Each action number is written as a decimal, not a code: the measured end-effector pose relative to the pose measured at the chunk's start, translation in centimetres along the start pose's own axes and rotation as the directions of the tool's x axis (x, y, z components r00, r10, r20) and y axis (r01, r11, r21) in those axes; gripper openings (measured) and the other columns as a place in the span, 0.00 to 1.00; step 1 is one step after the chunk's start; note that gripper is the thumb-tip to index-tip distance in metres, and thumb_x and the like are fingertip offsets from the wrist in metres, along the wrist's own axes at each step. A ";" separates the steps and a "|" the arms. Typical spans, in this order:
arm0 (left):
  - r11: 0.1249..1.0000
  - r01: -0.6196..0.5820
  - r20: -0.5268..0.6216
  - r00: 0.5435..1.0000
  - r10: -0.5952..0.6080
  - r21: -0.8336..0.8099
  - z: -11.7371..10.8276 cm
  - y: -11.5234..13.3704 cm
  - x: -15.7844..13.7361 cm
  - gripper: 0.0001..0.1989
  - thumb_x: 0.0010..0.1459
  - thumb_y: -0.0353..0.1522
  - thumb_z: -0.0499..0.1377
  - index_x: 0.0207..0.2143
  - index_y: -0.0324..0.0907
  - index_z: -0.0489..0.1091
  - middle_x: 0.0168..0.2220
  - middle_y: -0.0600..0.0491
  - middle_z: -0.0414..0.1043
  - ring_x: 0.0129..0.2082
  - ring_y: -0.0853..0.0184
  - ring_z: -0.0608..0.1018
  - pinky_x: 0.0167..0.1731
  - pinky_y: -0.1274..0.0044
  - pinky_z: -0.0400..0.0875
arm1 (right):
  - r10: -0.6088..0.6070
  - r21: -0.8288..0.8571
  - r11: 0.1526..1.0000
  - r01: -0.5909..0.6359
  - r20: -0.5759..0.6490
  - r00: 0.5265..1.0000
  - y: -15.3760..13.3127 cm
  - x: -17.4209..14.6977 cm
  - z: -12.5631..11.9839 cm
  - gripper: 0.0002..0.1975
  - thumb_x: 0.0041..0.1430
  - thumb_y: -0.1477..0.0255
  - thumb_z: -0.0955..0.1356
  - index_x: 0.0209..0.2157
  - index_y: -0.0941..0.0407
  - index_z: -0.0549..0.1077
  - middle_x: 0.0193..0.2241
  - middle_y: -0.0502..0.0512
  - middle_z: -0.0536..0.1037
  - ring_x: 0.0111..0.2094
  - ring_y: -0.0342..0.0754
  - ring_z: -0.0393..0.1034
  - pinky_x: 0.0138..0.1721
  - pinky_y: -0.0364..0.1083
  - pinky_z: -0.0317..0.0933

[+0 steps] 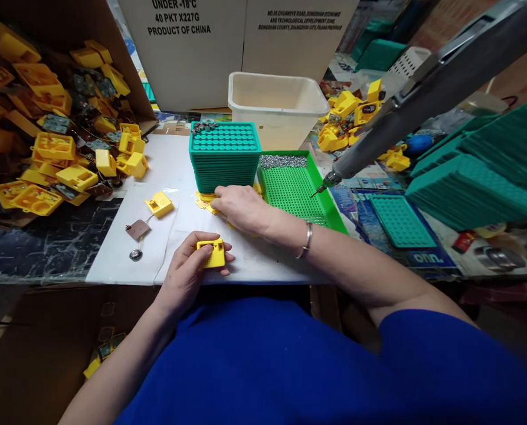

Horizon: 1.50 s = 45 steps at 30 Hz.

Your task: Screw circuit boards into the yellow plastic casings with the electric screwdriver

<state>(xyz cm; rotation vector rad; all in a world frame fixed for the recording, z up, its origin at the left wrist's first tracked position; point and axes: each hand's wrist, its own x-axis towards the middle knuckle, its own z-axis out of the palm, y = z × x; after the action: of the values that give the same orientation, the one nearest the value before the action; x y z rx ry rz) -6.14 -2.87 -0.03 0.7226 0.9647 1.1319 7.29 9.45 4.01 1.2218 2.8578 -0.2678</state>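
My left hand (pixel 190 263) is closed around a small yellow plastic housing (pixel 218 257), its thumb laid across the cut-out side. Flat yellow plastic pieces (pixel 205 199) lie at the foot of a stack of teal trays (pixel 224 171). Over these pieces, my right hand (pixel 244 209) is bent with its fingers together; whatever is under the fingertips is hidden. To the left on the white sheet rests another yellow housing (pixel 160 205), wired to a brown circuit board (pixel 138 229) and a small round metal part (pixel 136 255).
A green perforated tray (pixel 290 186) holds many small screws at its far end. Above it hangs a grey screwdriver (pixel 356 147), tip down. Behind stands a whitish plastic bin (pixel 276 112). At left, a cardboard box (pixel 133 65) spills yellow housings. More teal trays (pixel 471 192) lean at right.
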 end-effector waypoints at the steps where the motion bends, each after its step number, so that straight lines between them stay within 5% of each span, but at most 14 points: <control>1: 1.000 0.007 0.006 1.000 -0.007 0.002 0.0 0.1 0.0 0.09 0.57 0.32 0.61 0.41 0.40 0.70 0.37 0.46 0.80 0.36 0.59 0.82 0.28 0.74 0.75 | -0.010 -0.037 0.999 0.011 0.014 1.000 -0.2 0.5 0.1 0.13 0.64 0.79 0.61 0.39 0.61 0.78 0.41 0.65 0.77 0.39 0.53 0.70 0.30 0.48 0.51; 5: 0.998 0.049 0.026 0.999 -0.048 -0.041 0.3 0.5 0.1 0.09 0.55 0.31 0.62 0.39 0.40 0.69 0.35 0.46 0.80 0.34 0.60 0.82 0.28 0.73 0.76 | -0.018 -0.049 0.999 0.016 -0.026 0.999 -0.4 1.1 0.1 0.14 0.65 0.79 0.60 0.40 0.61 0.77 0.42 0.66 0.77 0.42 0.54 0.70 0.33 0.48 0.54; 8: 0.995 0.046 0.003 0.999 -0.046 -0.085 0.4 0.8 0.3 0.08 0.55 0.31 0.61 0.38 0.40 0.69 0.35 0.46 0.80 0.34 0.59 0.82 0.29 0.73 0.77 | -0.027 0.172 0.984 0.054 -0.151 0.988 0.1 -0.8 -0.2 0.11 0.67 0.74 0.61 0.43 0.59 0.74 0.41 0.60 0.79 0.38 0.48 0.71 0.35 0.46 0.58; 11: 0.994 0.035 -0.018 0.999 -0.037 -0.105 0.6 0.9 0.6 0.08 0.54 0.30 0.61 0.38 0.39 0.69 0.34 0.47 0.80 0.33 0.60 0.82 0.27 0.75 0.76 | -0.075 0.464 0.854 0.236 -0.338 0.938 0.6 -4.0 0.4 0.08 0.66 0.73 0.64 0.42 0.58 0.73 0.39 0.54 0.80 0.38 0.44 0.72 0.40 0.44 0.62; 14: 0.994 0.018 -0.019 1.000 -0.020 -0.109 1.0 0.8 0.8 0.08 0.53 0.30 0.61 0.37 0.39 0.70 0.32 0.48 0.79 0.30 0.62 0.81 0.25 0.76 0.76 | -0.054 0.570 0.749 0.336 -0.454 0.889 0.8 -6.9 1.8 0.04 0.63 0.73 0.67 0.37 0.58 0.74 0.35 0.52 0.80 0.36 0.41 0.72 0.38 0.41 0.63; 17: 0.996 0.023 0.005 1.000 -0.022 -0.085 1.6 0.5 1.1 0.08 0.53 0.31 0.62 0.37 0.39 0.71 0.30 0.50 0.78 0.28 0.63 0.81 0.24 0.76 0.76 | -0.081 0.540 0.758 0.366 -0.478 0.874 1.0 -8.5 2.9 0.06 0.64 0.70 0.67 0.35 0.57 0.73 0.31 0.52 0.78 0.32 0.41 0.70 0.34 0.41 0.63; 23: 0.987 0.160 0.167 0.973 -0.159 0.013 2.1 0.4 1.8 0.06 0.53 0.31 0.61 0.34 0.38 0.71 0.22 0.50 0.75 0.23 0.63 0.79 0.18 0.78 0.71 | -0.389 0.152 0.865 0.478 -0.397 0.831 1.7 -9.3 2.9 0.18 0.69 0.69 0.58 0.28 0.55 0.74 0.24 0.54 0.71 0.28 0.44 0.63 0.32 0.46 0.60; 25: 0.983 0.181 0.178 0.967 -0.181 0.011 2.0 0.4 2.0 0.06 0.53 0.31 0.61 0.34 0.38 0.71 0.24 0.49 0.76 0.25 0.62 0.79 0.19 0.78 0.71 | -0.348 0.165 0.879 0.448 -0.421 0.838 1.8 -9.6 3.1 0.17 0.69 0.69 0.59 0.31 0.56 0.75 0.25 0.55 0.72 0.28 0.45 0.64 0.32 0.46 0.61; 28: 0.990 0.139 0.120 0.983 -0.137 -0.013 2.1 -0.1 1.9 0.09 0.55 0.31 0.61 0.39 0.39 0.69 0.30 0.50 0.77 0.29 0.63 0.80 0.25 0.76 0.74 | -0.101 0.395 0.857 0.331 -0.501 0.860 1.6 -10.1 3.3 0.12 0.67 0.70 0.62 0.36 0.58 0.76 0.30 0.56 0.76 0.32 0.44 0.70 0.34 0.45 0.64; 31: 0.996 0.077 0.139 0.987 -0.083 0.047 2.4 -0.5 1.4 0.12 0.58 0.31 0.61 0.45 0.44 0.66 0.37 0.52 0.76 0.35 0.65 0.78 0.36 0.74 0.74 | 0.095 0.672 0.697 0.249 -0.431 0.897 1.3 -10.5 3.1 0.05 0.63 0.73 0.66 0.38 0.57 0.75 0.33 0.53 0.79 0.35 0.43 0.73 0.39 0.43 0.66; 35: 0.969 -0.056 0.203 0.979 0.006 0.242 2.7 -0.8 0.6 0.14 0.61 0.33 0.60 0.49 0.47 0.63 0.43 0.54 0.71 0.39 0.67 0.74 0.41 0.75 0.70 | 0.159 0.824 0.551 0.134 -0.261 0.952 0.7 -10.5 2.8 0.07 0.58 0.75 0.69 0.40 0.56 0.71 0.28 0.47 0.77 0.29 0.40 0.72 0.34 0.41 0.65; 40: 0.821 -0.279 0.248 0.953 0.174 0.498 2.7 -0.8 0.2 0.10 0.61 0.30 0.59 0.45 0.45 0.66 0.41 0.53 0.67 0.40 0.65 0.70 0.42 0.74 0.65 | 0.159 0.792 0.608 0.045 -0.177 0.971 0.3 -10.4 2.3 0.08 0.55 0.76 0.70 0.38 0.56 0.69 0.24 0.44 0.73 0.26 0.39 0.68 0.30 0.39 0.60; 45: 0.751 -0.349 0.314 0.929 0.198 0.560 2.6 -0.7 0.1 0.10 0.63 0.29 0.56 0.47 0.47 0.65 0.43 0.52 0.66 0.40 0.64 0.70 0.43 0.73 0.65 | 0.171 0.732 0.681 -0.024 -0.127 0.977 0.7 -10.5 1.9 0.12 0.57 0.71 0.71 0.43 0.57 0.71 0.21 0.42 0.69 0.24 0.38 0.64 0.29 0.39 0.55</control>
<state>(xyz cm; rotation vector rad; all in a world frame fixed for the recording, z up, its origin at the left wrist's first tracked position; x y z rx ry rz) -3.44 -3.02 0.42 1.5424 1.0444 0.9461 14.95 2.12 2.93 1.5449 2.8856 -1.4911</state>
